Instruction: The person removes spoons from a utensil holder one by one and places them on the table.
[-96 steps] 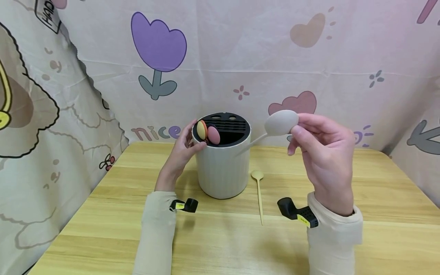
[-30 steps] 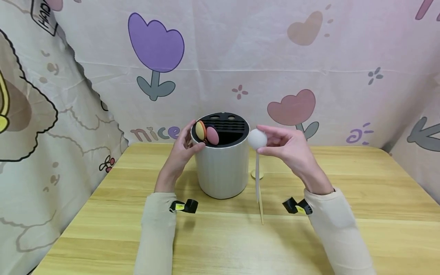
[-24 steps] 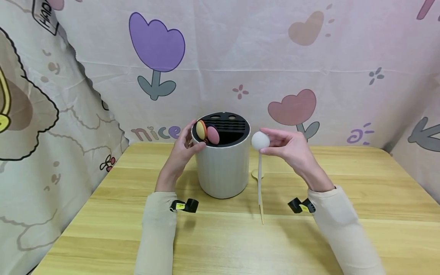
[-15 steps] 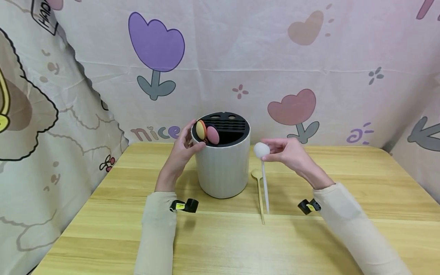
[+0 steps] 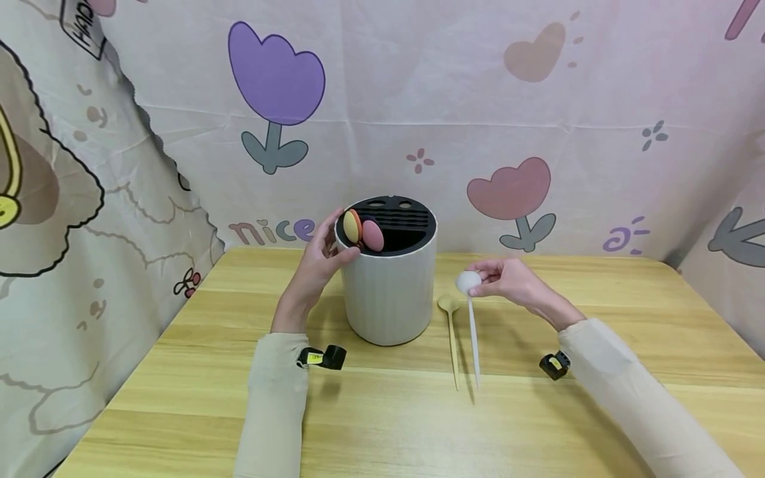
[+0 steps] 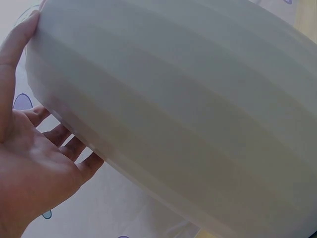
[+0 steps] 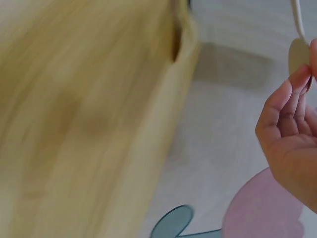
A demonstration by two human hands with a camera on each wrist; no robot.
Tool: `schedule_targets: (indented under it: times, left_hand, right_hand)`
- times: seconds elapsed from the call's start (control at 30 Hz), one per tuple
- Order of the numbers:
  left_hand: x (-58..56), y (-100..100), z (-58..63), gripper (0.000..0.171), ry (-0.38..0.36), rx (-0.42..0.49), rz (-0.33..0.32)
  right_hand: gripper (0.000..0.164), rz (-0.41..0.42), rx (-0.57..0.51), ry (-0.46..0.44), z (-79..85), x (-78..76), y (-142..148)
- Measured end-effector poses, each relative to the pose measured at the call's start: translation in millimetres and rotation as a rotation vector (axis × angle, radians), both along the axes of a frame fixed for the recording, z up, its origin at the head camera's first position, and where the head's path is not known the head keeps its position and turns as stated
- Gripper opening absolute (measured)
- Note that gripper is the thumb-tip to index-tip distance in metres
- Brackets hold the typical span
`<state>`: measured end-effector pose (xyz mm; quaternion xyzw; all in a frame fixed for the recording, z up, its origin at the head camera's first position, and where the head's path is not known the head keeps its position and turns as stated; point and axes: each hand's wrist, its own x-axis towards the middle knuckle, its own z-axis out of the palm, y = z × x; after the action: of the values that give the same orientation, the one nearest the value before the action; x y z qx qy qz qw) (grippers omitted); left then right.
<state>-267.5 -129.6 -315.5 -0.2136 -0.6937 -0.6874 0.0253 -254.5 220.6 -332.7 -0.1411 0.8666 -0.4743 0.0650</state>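
A white ribbed utensil holder (image 5: 390,299) with a black slotted top stands upright on the table. My left hand (image 5: 315,269) grips its upper left side, thumb in front near the rim; in the left wrist view the fingers (image 6: 74,148) lie against the ribbed wall. To the right of the holder, my right hand (image 5: 516,284) pinches a pale whitish spoon (image 5: 467,282) by its bowl, handle hanging down toward me above the table. Just left of it a yellow spoon (image 5: 448,303) lies on the wood. The right wrist view shows the pinched bowl (image 7: 297,58) at its right edge.
Yellow, orange and pink utensil heads (image 5: 372,236) stick out of the holder's left opening. The light wooden table (image 5: 382,425) ends at a printed cloth backdrop (image 5: 382,79) behind, and more cloth hangs along the left side.
My right hand first held the spoon up beside the holder's rim, its handle slanting left. It has turned the handle downward, then lowered the spoon to the right. My left hand stays on the holder.
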Motion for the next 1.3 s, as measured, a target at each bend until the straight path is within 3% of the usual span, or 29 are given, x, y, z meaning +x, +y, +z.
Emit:
schedule_targets:
  times: [0.23,0.5,0.87,1.3]
  left_hand:
    - [1.0,0,0.1,0.087,0.0,-0.01,0.007]
    - [1.3,0,1.0,0.085,-0.002,-0.018,0.011]
    - [1.1,0,0.3,0.083,-0.003,-0.013,0.007]
    - [1.3,1,0.8,0.082,-0.008,-0.011,0.011]
  right_hand:
    - [0.045,0.054,0.069,0.052,-14.8,-6.9,10]
    - [0.044,0.062,0.071,0.034,-26.0,-12.6,16]
    - [0.04,0.092,0.17,0.064,-48.0,-22.6,19]
    - [0.04,0.085,0.267,0.091,-50.6,-24.5,15]
